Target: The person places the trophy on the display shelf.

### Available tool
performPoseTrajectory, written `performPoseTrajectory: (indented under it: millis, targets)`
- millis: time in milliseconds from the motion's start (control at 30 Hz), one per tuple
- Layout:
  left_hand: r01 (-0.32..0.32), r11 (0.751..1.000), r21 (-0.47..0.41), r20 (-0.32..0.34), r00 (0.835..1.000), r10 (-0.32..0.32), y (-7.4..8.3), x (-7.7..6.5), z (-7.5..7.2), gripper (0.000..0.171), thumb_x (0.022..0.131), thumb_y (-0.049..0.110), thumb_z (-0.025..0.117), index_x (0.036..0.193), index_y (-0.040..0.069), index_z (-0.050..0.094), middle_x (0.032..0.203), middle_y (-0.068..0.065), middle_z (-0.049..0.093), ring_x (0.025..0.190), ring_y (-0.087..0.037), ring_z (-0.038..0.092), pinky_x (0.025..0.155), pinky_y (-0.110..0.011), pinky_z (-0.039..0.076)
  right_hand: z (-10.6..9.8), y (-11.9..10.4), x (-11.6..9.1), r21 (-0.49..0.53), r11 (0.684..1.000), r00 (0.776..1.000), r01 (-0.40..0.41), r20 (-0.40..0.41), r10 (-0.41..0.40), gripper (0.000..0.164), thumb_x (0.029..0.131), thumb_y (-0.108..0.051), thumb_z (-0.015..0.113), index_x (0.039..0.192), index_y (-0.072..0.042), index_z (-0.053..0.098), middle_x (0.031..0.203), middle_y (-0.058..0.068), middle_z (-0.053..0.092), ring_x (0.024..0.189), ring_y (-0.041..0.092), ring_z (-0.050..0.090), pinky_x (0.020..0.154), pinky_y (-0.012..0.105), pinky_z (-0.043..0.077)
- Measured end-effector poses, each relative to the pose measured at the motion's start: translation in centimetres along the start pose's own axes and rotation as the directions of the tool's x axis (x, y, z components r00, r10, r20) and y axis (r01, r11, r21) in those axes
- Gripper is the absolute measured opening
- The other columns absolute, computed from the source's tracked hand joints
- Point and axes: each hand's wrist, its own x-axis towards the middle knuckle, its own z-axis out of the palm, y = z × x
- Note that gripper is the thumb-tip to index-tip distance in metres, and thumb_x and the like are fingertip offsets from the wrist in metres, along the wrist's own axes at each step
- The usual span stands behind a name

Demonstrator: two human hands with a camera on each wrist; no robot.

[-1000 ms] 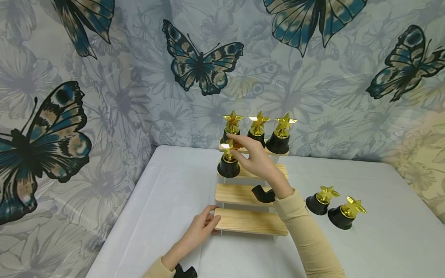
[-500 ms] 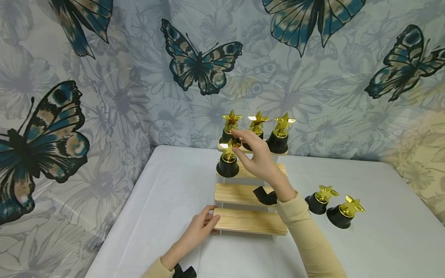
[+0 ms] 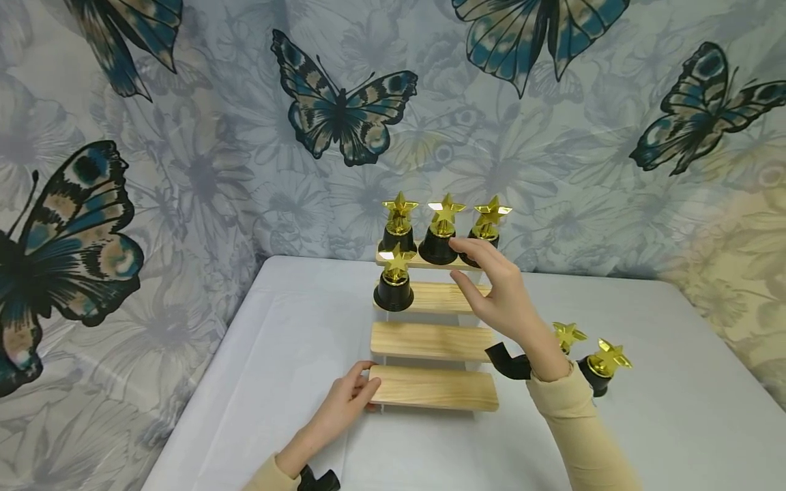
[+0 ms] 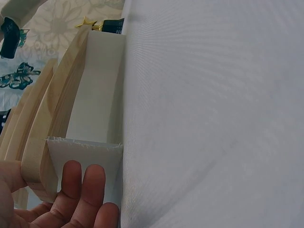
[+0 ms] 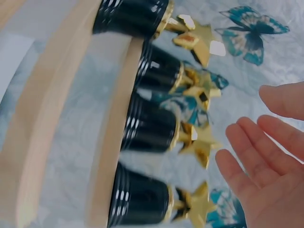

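Observation:
A stepped display stand with wooden shelves (image 3: 432, 341) stands on the table. On its top shelf are three star trophies, a left one (image 3: 399, 225), a middle one (image 3: 439, 235) and a right one (image 3: 488, 218) partly behind my right hand. A further star trophy (image 3: 394, 283) sits at the left end of the second shelf. My right hand (image 3: 506, 293) hovers over the right side of the stand, holding nothing, thumb and fingers apart; the right wrist view shows it clear of the stars. My left hand (image 3: 340, 402) grips the lowest shelf's left end, thumb (image 4: 12, 175) against the wood, fingers beneath.
Two more star trophies stand on the white tablecloth (image 3: 675, 327) to the right: one (image 3: 568, 335) partly hidden by my right arm, the other (image 3: 604, 365) beside it. A butterfly-patterned cloth (image 3: 344, 123) hangs behind the table.
My right hand has moved right, away from the second-shelf trophy, which stays put. The left hand keeps its grip on the lowest shelf. The head view has shifted slightly.

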Motion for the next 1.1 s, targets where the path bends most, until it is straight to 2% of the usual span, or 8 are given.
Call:
performPoseTrajectory:
  millis: [200, 433, 600, 767, 933, 1100]
  targets:
    - [0.000, 1.000, 0.023, -0.010, 1.000, 0.001, -0.2, -0.1, -0.1, 0.046, 0.099, 0.028, 0.047, 0.129, -0.005, 0.041, 0.079, -0.005, 0.064, 0.065, -0.015, 0.065, 0.061, -0.026, 0.053, -1.5, 0.2, -1.7, -0.031, 0.999, 0.999, -0.015, -0.033, 0.014, 0.053, 0.075, 0.016, 0.066, 0.124, 0.001, 0.055, 0.120, 0.015, 0.057, 0.106, 0.026, 0.054, 0.088, 0.029, 0.042]
    - [-0.010, 1.000, 0.001, -0.009, 1.000, 0.010, -0.3, 0.0, 0.1, 0.046, 0.098, 0.027, 0.049, 0.130, -0.005, 0.041, 0.078, -0.004, 0.064, 0.064, -0.016, 0.065, 0.061, -0.027, 0.053, -3.5, 0.9, -3.9, -0.078, 0.996, 0.995, -0.047, -0.088, 0.040, 0.057, 0.069, 0.020, 0.066, 0.122, 0.003, 0.056, 0.118, 0.016, 0.058, 0.105, 0.027, 0.054, 0.090, 0.021, 0.039]
    - [-0.012, 1.000, -0.012, -0.004, 1.000, 0.012, -0.2, 0.0, 0.2, 0.046, 0.098, 0.026, 0.048, 0.130, -0.006, 0.040, 0.078, -0.005, 0.063, 0.065, -0.017, 0.065, 0.061, -0.027, 0.054, -5.2, 1.3, -6.0, -0.151, 0.982, 0.990, -0.117, -0.097, 0.103, 0.059, 0.070, 0.019, 0.066, 0.125, 0.000, 0.056, 0.117, 0.015, 0.059, 0.109, 0.020, 0.053, 0.090, 0.018, 0.037]
    - [-0.021, 1.000, 0.010, -0.001, 1.000, 0.021, -0.2, 0.0, 0.1, 0.046, 0.099, 0.027, 0.047, 0.129, -0.008, 0.040, 0.077, -0.005, 0.063, 0.065, -0.017, 0.065, 0.061, -0.027, 0.053, -6.6, 1.6, -7.8, -0.184, 0.967, 0.981, -0.173, -0.121, 0.153, 0.053, 0.073, 0.015, 0.066, 0.123, 0.000, 0.057, 0.115, 0.016, 0.060, 0.110, 0.014, 0.052, 0.089, 0.016, 0.036]
    - [-0.021, 1.000, 0.011, -0.002, 1.000, 0.021, -0.2, 0.0, 0.1, 0.047, 0.099, 0.027, 0.047, 0.129, -0.009, 0.040, 0.076, -0.004, 0.063, 0.064, -0.018, 0.065, 0.062, -0.028, 0.053, -7.9, 2.0, -9.5, -0.213, 0.955, 0.971, -0.205, -0.164, 0.172, 0.053, 0.070, 0.017, 0.066, 0.120, 0.003, 0.058, 0.110, 0.018, 0.061, 0.107, 0.011, 0.052, 0.089, 0.015, 0.037]
    - [-0.016, 1.000, 0.008, -0.002, 1.000, 0.016, -0.2, 0.0, 0.1, 0.047, 0.099, 0.027, 0.047, 0.129, -0.008, 0.040, 0.075, -0.003, 0.062, 0.064, -0.018, 0.065, 0.063, -0.028, 0.053, -9.2, 2.6, -11.4, -0.262, 0.929, 0.960, -0.261, -0.175, 0.220, 0.058, 0.068, 0.020, 0.067, 0.122, 0.003, 0.057, 0.107, 0.020, 0.060, 0.108, 0.002, 0.049, 0.090, 0.012, 0.034]
